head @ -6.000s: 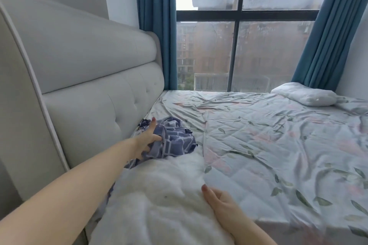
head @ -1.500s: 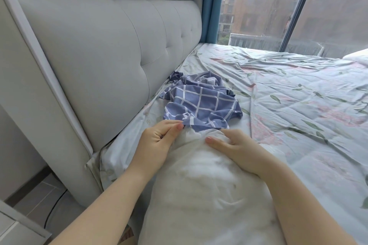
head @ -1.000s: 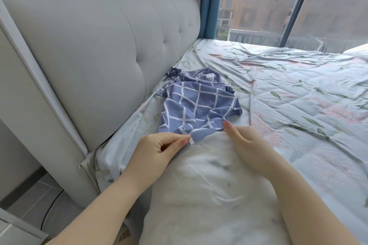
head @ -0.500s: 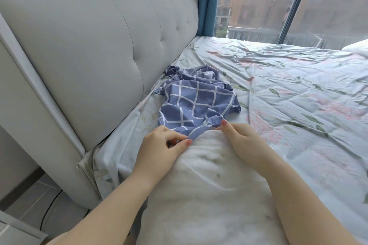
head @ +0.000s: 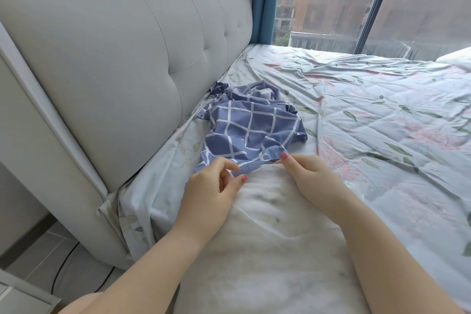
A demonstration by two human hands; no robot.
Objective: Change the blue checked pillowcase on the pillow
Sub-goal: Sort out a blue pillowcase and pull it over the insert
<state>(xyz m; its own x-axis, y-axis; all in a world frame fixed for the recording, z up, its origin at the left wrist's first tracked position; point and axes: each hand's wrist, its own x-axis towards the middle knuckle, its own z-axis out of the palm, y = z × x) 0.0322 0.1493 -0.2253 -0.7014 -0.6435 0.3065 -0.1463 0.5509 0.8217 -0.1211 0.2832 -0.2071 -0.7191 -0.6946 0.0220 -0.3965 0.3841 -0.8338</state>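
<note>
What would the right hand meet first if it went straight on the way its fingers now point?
The blue checked pillowcase: the right hand has its fingertips at the hem, pointing away and leftward. Beyond the cloth, probably the padded headboard, though depth is unclear.

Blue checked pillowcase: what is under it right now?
Mostly floral sheet; the pillowcase hem, pinched by left hand and right hand, overlaps the white pillow's far end. Whether the pillow is inside the opening is hidden.

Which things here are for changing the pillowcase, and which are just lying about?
For the job: blue checked pillowcase, bare white pillow, left hand, right hand.
Just lying about: floral sheet, grey headboard, far pillow, blue curtain.
</note>
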